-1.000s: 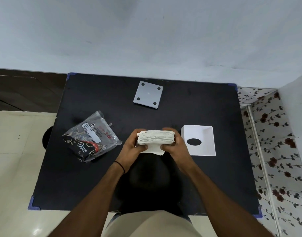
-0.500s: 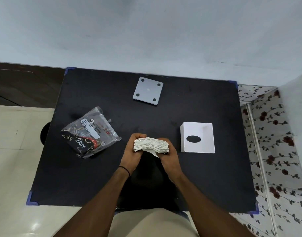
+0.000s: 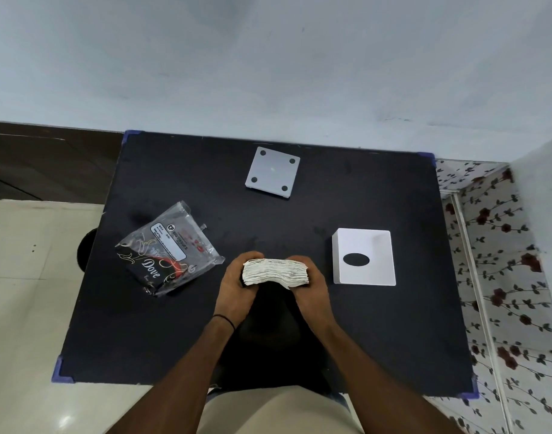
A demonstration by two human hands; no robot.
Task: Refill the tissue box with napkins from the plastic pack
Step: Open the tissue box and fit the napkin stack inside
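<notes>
Both hands clasp one stack of napkins (image 3: 275, 272) between them, the left hand (image 3: 237, 285) cupping its left end, the right hand (image 3: 310, 288) its right, forearms converging over the counter (image 3: 346, 339). The napkins look to be out of the plastic pack (image 3: 168, 247), lying at ten o'clock. The tissue box (image 3: 363, 256) waits at three o'clock, and its loose base plate (image 3: 272, 171) lies at twelve. Filling and closing seem left to do.

A plain domestic room is suggested. A small black table (image 3: 378, 333) with blue corner guards (image 3: 60, 371) is set against a bare pale wall (image 3: 268, 73). Glossy cream floor tiles (image 3: 27, 308) are seen at its left edge, and a rose-patterned fabric (image 3: 515, 292) beyond its right edge.
</notes>
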